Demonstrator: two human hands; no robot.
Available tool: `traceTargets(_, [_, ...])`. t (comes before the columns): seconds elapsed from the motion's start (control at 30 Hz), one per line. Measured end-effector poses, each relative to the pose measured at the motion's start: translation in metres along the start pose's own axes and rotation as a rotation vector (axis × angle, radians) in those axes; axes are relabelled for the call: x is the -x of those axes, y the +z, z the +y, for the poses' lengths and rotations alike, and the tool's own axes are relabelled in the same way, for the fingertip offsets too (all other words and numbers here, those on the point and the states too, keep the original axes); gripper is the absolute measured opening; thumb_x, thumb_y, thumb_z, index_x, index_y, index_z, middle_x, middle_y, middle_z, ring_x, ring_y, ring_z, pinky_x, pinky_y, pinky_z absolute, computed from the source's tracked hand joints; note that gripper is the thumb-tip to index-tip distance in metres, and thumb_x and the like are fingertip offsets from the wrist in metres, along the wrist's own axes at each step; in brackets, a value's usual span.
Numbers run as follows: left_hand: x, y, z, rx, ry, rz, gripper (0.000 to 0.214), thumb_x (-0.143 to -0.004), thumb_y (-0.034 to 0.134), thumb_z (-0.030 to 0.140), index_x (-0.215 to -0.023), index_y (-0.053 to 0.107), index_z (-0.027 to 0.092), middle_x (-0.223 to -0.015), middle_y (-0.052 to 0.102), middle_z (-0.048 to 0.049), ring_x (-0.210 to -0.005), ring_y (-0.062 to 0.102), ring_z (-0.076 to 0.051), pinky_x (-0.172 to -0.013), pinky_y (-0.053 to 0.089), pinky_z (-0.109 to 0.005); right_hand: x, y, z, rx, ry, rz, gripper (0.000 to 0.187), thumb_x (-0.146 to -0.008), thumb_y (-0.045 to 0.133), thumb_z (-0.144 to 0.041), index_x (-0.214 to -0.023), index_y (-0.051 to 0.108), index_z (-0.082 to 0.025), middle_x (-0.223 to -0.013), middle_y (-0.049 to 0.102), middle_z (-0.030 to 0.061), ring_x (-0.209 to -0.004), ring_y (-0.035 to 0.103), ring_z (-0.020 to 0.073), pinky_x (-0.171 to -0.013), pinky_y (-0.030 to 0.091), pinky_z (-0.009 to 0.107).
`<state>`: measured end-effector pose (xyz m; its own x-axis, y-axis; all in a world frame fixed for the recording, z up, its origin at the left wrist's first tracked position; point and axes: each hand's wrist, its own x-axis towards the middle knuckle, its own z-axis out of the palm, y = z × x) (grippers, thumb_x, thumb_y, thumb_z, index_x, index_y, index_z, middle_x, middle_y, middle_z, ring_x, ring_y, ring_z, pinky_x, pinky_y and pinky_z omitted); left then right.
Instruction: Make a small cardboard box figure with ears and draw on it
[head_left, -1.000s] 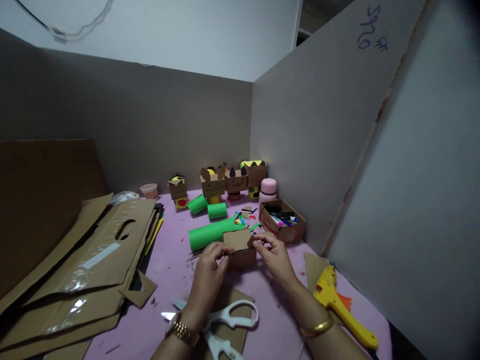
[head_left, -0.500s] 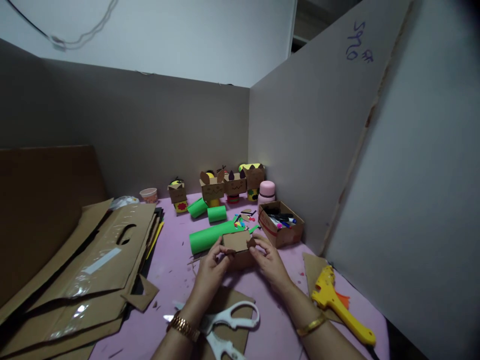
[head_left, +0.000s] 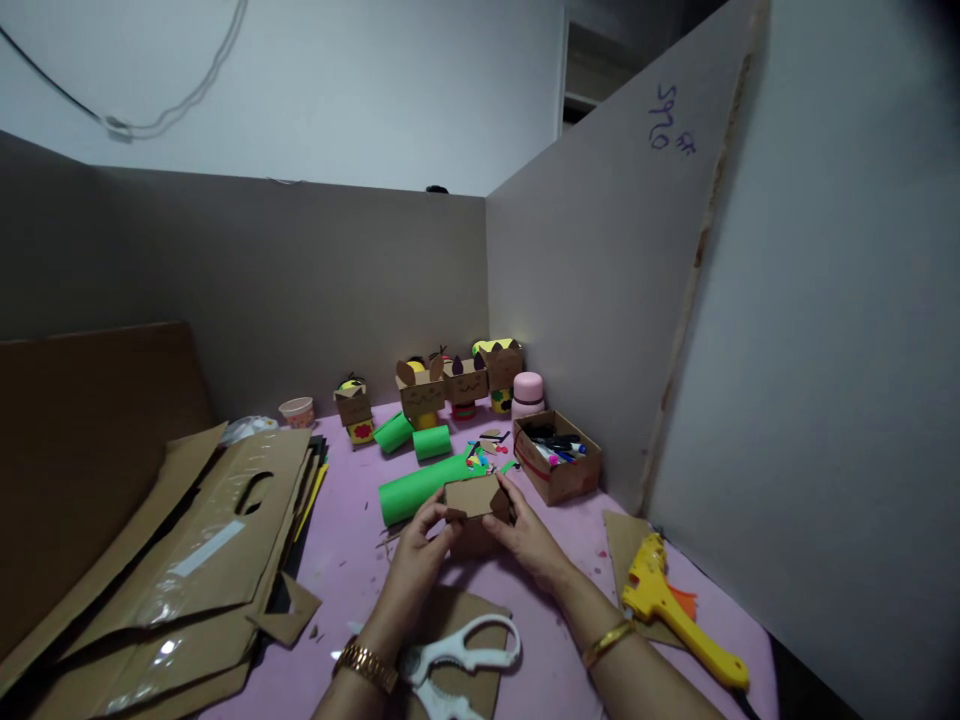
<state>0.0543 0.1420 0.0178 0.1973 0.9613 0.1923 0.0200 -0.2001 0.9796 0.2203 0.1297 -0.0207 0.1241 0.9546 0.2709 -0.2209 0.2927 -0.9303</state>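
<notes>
A small brown cardboard box is held just above the pink table between both my hands. My left hand pinches its left side, fingers closed on the edge. My right hand grips its right side with fingers curled round the corner. A long green paper tube lies just behind the box. White-handled scissors rest on a cardboard piece below my wrists.
Flattened cardboard sheets pile up on the left. A yellow glue gun lies at the right. An open box of markers, a pink bottle, short green tubes and several cardboard figures stand near the grey partitions.
Both hands have closed in on the small box and lifted it slightly. The view has tilted up a little, so everything sits lower in the picture.
</notes>
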Motion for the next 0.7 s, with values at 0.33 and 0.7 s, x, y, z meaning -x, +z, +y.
traceTargets(0.33, [0.025, -0.001, 0.039, 0.057, 0.032, 0.037, 0.038, -0.07, 0.07, 0.039, -0.102, 0.065, 0.019, -0.117, 0.066, -0.0106, -0.112, 0.059, -0.028, -0.086, 0.052, -0.034, 0.019, 0.016, -0.038, -0.022, -0.022, 0.078, 0.072, -0.064, 0.082, -0.044, -0.125, 0.052, -0.021, -0.129, 0.059, 0.0126, -0.117, 0.057, 0.0292, -0.1, 0.044, 0.043])
traceTargets(0.7, [0.133, -0.008, 0.06, 0.215, -0.11, 0.039, 0.069, -0.068, 0.075, 0.045, -0.128, 0.05, 0.022, -0.132, 0.06, -0.0121, -0.115, 0.06, -0.03, -0.091, 0.052, -0.037, 0.111, 0.055, -0.08, -0.16, 0.145, -0.053, 0.061, -0.063, 0.082, -0.046, -0.113, 0.057, -0.022, -0.109, 0.07, 0.0096, -0.097, 0.067, 0.0284, -0.082, 0.053, 0.038])
